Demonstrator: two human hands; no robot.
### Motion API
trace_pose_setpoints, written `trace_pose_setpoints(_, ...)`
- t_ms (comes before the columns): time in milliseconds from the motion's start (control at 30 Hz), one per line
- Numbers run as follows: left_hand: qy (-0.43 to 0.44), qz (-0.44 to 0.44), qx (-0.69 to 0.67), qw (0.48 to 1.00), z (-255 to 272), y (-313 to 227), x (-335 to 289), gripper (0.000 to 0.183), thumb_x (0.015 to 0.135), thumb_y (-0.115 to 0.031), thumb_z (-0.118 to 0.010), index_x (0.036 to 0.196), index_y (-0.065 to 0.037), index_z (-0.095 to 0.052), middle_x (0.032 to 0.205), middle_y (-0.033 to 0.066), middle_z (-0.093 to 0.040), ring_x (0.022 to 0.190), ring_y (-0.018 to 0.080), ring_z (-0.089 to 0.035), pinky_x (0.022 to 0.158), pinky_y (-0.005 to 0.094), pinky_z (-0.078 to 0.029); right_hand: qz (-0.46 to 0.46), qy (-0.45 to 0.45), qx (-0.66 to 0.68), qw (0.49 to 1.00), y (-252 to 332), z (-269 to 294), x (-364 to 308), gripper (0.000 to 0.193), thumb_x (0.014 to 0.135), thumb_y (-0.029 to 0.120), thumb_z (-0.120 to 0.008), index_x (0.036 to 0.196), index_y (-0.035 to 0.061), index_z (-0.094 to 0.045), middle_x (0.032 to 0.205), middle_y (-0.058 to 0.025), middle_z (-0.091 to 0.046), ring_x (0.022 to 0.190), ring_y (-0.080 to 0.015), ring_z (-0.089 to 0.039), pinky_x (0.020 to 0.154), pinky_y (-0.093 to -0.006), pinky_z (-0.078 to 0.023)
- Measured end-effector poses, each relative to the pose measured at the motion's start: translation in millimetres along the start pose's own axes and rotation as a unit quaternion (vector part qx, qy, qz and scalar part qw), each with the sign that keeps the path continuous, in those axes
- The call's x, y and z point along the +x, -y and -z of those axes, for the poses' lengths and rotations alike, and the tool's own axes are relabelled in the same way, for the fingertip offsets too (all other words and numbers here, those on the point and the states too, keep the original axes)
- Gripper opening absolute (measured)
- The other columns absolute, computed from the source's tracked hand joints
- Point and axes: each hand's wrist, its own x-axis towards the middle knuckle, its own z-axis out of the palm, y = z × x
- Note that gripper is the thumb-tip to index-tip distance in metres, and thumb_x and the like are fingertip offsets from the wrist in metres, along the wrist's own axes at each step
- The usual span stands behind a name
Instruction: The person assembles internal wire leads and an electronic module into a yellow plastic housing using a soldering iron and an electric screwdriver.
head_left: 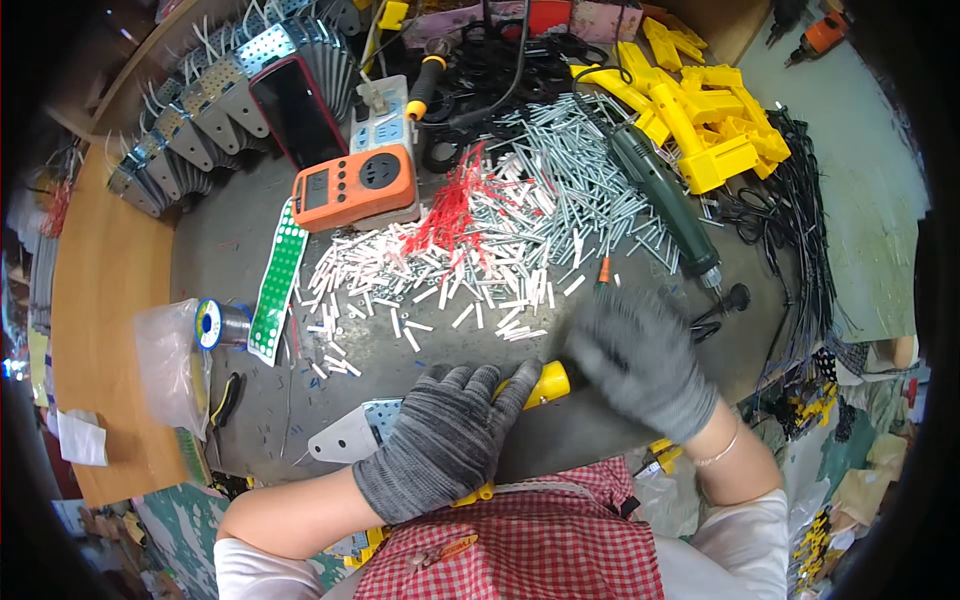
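My left hand [440, 435], in a striped grey knit glove, is closed over a yellow plastic handle [549, 386] near the table's front edge. The handle's rounded end shows past my index finger, with a small hole or screw spot in it. A perforated metal bracket [348, 434] sticks out to the left from under the same hand. My right hand [638, 362], gloved alike, is just right of the handle's end and smeared by motion; its fingers cannot be made out. Right beyond it a small orange tip [604, 270] shows, its lower part hidden.
Beyond my hands lie heaps of white sleeves [400, 270], red wires [455, 215] and long screws [580, 170]. A green electric screwdriver [660, 195], yellow handles [705, 125] and black cables [800, 230] are at right. An orange meter [355, 188], solder spool [222, 325] and pliers [226, 398] are at left.
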Motion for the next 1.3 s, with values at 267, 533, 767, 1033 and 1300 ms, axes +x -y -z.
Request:
trace_pose_setpoints(267, -0.079, 0.008, -0.051, 0.996, -3.4, 46.2, 22.5, 0.029, 0.091, -0.025, -0.062, 0.114, -0.008, -0.066, 0.102, 0.0137, -0.064, 0.092, 0.0304, -0.062, 0.083, 0.0449, -0.05, 0.011, 0.209, -0.267, 0.941, -52.4, -5.0, 54.5, 0.016, 0.081, 0.016, -0.063, 0.094, 0.0088, -0.067, 0.102, -0.0086, -0.062, 0.097, -0.0273, -0.06, 0.085, -0.0435, -0.05)
trace_pose_setpoints(533, -0.076, 0.211, 0.13, 0.966, 14.2, 62.7, 95.6, 0.026, 0.087, -0.028, -0.064, 0.089, -0.003, -0.068, 0.091, 0.0189, -0.067, 0.089, 0.0334, -0.065, 0.084, 0.0434, -0.051, -0.223, 0.177, -0.062, 0.957, -29.9, 7.0, 68.1, 0.024, 0.079, 0.017, -0.064, 0.101, 0.009, -0.064, 0.095, -0.013, -0.061, 0.092, -0.0328, -0.062, 0.078, -0.0428, -0.051)
trace_pose_setpoints(767, -0.035, 0.218, -0.093, 0.971, 18.7, 60.6, 99.6, 0.029, 0.078, -0.03, -0.069, 0.089, -0.002, -0.066, 0.088, 0.0185, -0.067, 0.09, 0.0347, -0.066, 0.084, 0.0437, -0.052, -0.118, 0.129, -0.092, 0.98, -34.9, -6.5, 49.4, 0.02, 0.087, 0.013, -0.057, 0.103, 0.007, -0.066, 0.092, -0.018, -0.062, 0.089, -0.0344, -0.065, 0.075, -0.0446, -0.054)
trace_pose_setpoints(1033, -0.157, 0.164, -0.037, 0.973, 32.9, 55.5, 60.4, 0.017, 0.088, -0.014, -0.06, 0.096, 0.0, -0.063, 0.082, 0.0197, -0.065, 0.081, 0.0335, -0.066, 0.076, 0.0416, -0.052, -0.181, 0.131, -0.11, 0.968, -33.3, 6.6, 45.3, 0.02, 0.087, 0.01, -0.062, 0.105, 0.0086, -0.07, 0.09, -0.0122, -0.066, 0.079, -0.031, -0.064, 0.072, -0.0394, -0.054)
trace_pose_setpoints(1300, -0.132, 0.111, -0.518, 0.838, 37.5, 84.0, 4.2, 0.021, 0.097, -0.01, -0.055, 0.112, 0.0, -0.066, 0.096, 0.0049, -0.065, 0.086, 0.0127, -0.062, 0.079, 0.0268, -0.051, -0.202, 0.069, 0.22, 0.952, 62.0, 10.6, 1.3, 0.017, 0.086, 0.019, -0.073, 0.098, 0.0071, -0.074, 0.092, -0.0102, -0.073, 0.08, -0.0245, -0.072, 0.072, -0.034, -0.057)
